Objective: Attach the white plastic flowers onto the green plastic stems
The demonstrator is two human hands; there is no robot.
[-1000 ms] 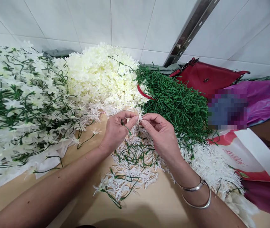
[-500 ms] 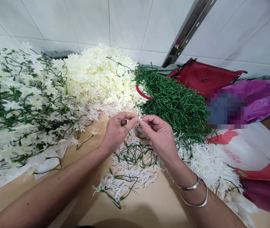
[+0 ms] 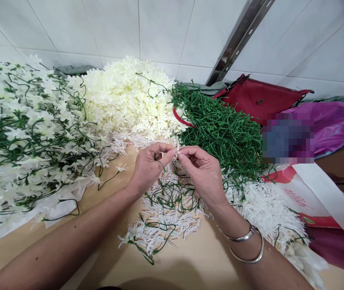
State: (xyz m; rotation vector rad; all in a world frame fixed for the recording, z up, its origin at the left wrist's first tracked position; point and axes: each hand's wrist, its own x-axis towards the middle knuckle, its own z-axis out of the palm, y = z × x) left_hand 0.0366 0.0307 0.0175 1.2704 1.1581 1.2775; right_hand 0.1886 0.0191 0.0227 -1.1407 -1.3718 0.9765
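Close to me is the tan table (image 3: 190,270), and two silver bracelets (image 3: 246,249) ring the right wrist. A little farther lie loose white spiky bits (image 3: 166,217) mixed with thin green strands. Above them the two hands meet, tip to tip. The left hand (image 3: 146,169) is pinched closed on a thin green stem (image 3: 160,164). The stem runs down and to the right from the fingers, and its top end hides behind them. The right hand (image 3: 204,173) is pinched closed on a tiny white flower (image 3: 178,153). I see the flower right where the fingertips touch, just to the right of the stem's top. Farther back sit a pile of green stems (image 3: 223,129), a heap of cream flowers (image 3: 126,96), and a red bag (image 3: 259,98) by the white tile wall.
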